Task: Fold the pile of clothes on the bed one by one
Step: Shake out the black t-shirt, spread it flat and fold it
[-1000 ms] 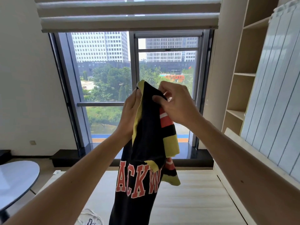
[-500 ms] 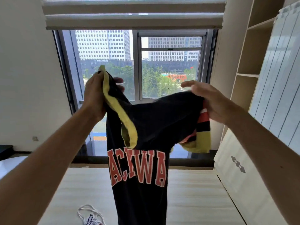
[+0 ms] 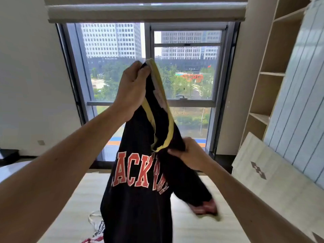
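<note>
A black T-shirt point(image 3: 140, 204) with red block letters and a yellow neck band hangs in the air in front of the window. My left hand point(image 3: 130, 90) grips it high up at one end of the neck band. My right hand point(image 3: 190, 155) pinches the shirt lower down, just right of the neck opening. A sleeve with a red cuff point(image 3: 204, 206) swings out blurred at the lower right. Below lies the bed point(image 3: 192, 230) with a light wood-grain cover. Another garment point(image 3: 95, 225), white with dark and red parts, peeks out behind the shirt's left edge.
A big window point(image 3: 185, 67) fills the far wall under a rolled-up blind. Open wooden shelves point(image 3: 273, 72) and a pale panelled door point(image 3: 301, 95) stand to the right. A light board point(image 3: 273, 179) leans beside the bed. A round white table edge point(image 3: 10, 171) shows at the left.
The shirt was spread wide between both hands; now my left hand has come to the centre and risen, my right hand has dropped lower, and a sleeve swings loose.
</note>
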Action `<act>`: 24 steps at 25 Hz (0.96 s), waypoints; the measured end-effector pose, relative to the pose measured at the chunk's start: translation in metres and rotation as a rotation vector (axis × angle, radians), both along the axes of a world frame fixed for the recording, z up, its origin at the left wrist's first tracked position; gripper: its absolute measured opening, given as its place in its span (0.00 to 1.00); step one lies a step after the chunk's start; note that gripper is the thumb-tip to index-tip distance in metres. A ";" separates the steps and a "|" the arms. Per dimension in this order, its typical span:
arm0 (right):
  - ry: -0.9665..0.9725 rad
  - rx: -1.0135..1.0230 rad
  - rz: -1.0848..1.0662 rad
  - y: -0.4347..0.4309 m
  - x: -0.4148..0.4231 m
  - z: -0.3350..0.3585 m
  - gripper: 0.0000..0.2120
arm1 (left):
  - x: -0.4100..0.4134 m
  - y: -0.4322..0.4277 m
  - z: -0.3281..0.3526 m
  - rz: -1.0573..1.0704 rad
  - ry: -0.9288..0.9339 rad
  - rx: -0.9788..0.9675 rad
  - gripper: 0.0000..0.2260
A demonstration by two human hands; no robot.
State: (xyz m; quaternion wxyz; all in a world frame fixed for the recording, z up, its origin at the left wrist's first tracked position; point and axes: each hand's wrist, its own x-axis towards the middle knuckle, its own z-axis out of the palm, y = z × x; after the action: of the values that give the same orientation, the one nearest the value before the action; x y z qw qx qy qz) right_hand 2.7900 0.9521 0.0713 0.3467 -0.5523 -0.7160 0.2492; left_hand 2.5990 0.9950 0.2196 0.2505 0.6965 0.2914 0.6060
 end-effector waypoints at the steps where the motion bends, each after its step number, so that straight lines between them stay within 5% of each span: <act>1: 0.204 0.035 -0.059 0.004 0.000 -0.004 0.05 | -0.005 0.002 -0.001 0.040 0.061 0.049 0.13; 4: 0.647 0.097 -0.328 0.005 0.025 0.025 0.17 | -0.041 0.014 -0.011 0.266 0.338 0.235 0.11; 6: 0.751 0.152 -0.395 0.000 0.045 0.049 0.17 | -0.070 0.019 -0.022 0.291 0.545 0.277 0.12; 9: 0.387 0.348 -0.305 -0.007 0.065 0.061 0.09 | -0.107 0.029 -0.041 0.254 1.000 0.166 0.25; 11: -0.051 0.419 -0.222 -0.010 0.075 0.055 0.12 | -0.121 0.043 -0.060 0.349 1.164 0.190 0.17; 13: -0.272 0.460 -0.238 -0.011 0.082 0.049 0.14 | -0.126 0.053 -0.079 0.359 0.999 0.097 0.10; 15: -0.303 0.530 -0.334 -0.014 0.087 0.041 0.07 | -0.122 0.054 -0.100 0.245 0.691 -0.112 0.08; 17: -0.336 0.559 -0.470 -0.019 0.094 0.030 0.13 | -0.112 0.050 -0.118 0.148 0.503 -0.230 0.08; 20: -0.301 0.556 -0.557 -0.027 0.113 0.014 0.15 | -0.101 0.037 -0.135 0.148 0.579 -0.088 0.13; 24: -0.112 0.319 -0.352 -0.050 0.141 -0.007 0.05 | -0.100 0.012 -0.145 0.112 0.885 0.160 0.10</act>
State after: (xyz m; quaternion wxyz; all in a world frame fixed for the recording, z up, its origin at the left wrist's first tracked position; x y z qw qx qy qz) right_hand 2.9308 0.9016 0.0639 0.4275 -0.6195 -0.6573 0.0377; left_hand 2.4987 1.0072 0.0745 0.0141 0.8889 0.3599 0.2831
